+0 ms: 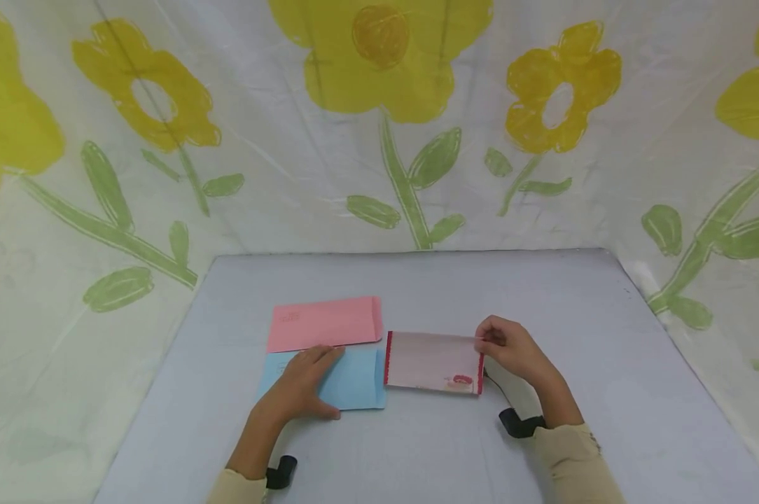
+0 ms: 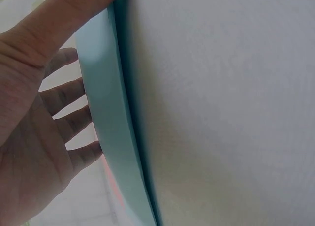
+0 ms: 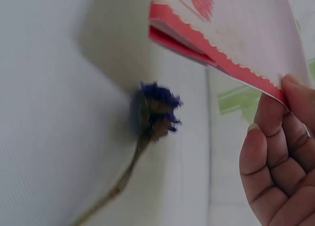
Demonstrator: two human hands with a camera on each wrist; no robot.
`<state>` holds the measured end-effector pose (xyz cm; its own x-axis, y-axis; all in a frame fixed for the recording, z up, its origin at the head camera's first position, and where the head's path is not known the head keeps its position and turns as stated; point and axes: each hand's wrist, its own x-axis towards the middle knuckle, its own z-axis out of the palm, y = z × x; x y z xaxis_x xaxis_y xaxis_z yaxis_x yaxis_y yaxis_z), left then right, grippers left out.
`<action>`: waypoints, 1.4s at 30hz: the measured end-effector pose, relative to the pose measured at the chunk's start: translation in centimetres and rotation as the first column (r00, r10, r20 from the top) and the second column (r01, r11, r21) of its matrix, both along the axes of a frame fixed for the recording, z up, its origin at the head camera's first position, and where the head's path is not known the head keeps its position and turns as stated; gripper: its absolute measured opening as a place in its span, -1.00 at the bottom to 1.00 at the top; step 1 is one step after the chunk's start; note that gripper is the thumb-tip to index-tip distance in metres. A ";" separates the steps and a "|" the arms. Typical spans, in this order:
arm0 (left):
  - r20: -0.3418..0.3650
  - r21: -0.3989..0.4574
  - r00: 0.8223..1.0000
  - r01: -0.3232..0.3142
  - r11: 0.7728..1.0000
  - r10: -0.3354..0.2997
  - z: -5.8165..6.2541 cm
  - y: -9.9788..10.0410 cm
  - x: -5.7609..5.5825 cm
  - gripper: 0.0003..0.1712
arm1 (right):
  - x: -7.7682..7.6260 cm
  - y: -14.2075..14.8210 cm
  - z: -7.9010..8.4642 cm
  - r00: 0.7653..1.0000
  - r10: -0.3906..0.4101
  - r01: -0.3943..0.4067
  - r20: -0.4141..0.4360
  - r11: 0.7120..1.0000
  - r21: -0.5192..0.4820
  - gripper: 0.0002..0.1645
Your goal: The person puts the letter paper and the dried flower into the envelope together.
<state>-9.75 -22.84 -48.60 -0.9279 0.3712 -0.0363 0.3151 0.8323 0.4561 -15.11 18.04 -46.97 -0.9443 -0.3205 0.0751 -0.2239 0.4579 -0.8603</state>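
My left hand (image 1: 305, 385) rests over a light blue envelope (image 1: 357, 381), fingers spread toward its far edge and thumb by the near edge. In the left wrist view the envelope (image 2: 106, 88) stretches past the fingertips, the thumb touching its edge. My right hand (image 1: 508, 345) pinches the far right corner of a pale pink envelope (image 1: 426, 360) with red scalloped ends. That end is raised off the table, its layers slightly parted in the right wrist view. Beneath it lies a dried flower (image 3: 158, 110) with a blue-purple head and thin brown stem.
A pink envelope (image 1: 325, 324) lies flat just beyond the blue one. All of it is on a white table (image 1: 430, 455). A white sheet (image 1: 279, 182) painted with yellow flowers hangs around the back and sides. Black wrist cameras (image 1: 519, 423) sit at both sleeves.
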 end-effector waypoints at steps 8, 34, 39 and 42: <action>-0.005 0.005 1.000 0.001 1.000 -0.001 0.1 0.1 0.1 0.25 | 0.4 -1.3 -0.9 0.996 -0.029 0.033 0.087 0.998 -0.045 -0.87; -0.010 -0.021 1.000 -0.006 1.000 0.006 0.0 0.2 -0.1 0.28 | 1.0 -2.2 -1.6 0.994 0.112 -0.112 0.005 0.988 0.105 -0.69; -0.015 -0.017 1.000 -0.005 1.000 0.005 0.0 0.2 -0.1 0.28 | 1.0 -2.1 -1.7 0.991 0.131 -0.132 0.011 0.984 0.117 -0.71; -0.011 -0.017 1.000 -0.004 1.000 0.004 0.0 0.2 -0.1 0.28 | 1.0 -2.2 -1.7 0.991 0.132 -0.133 0.021 0.983 0.127 -0.71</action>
